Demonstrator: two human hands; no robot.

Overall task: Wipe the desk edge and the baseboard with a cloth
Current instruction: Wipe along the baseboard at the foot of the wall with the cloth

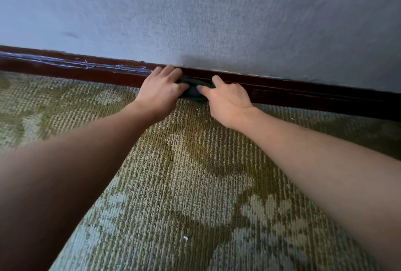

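Two hands press one dark cloth point(192, 90) against the baseboard point(303, 94): left hand point(161, 90) with fingers curled over its left end, right hand point(227, 101) pinching its right end. Baseboard's long axis runs left-right; pale scribbles point(86, 64) lie leftward, nearer the left hand.

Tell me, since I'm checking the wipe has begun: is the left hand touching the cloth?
Touching. The head view shows the left hand pressing its fingers onto the dark cloth against the baseboard, no gap visible.
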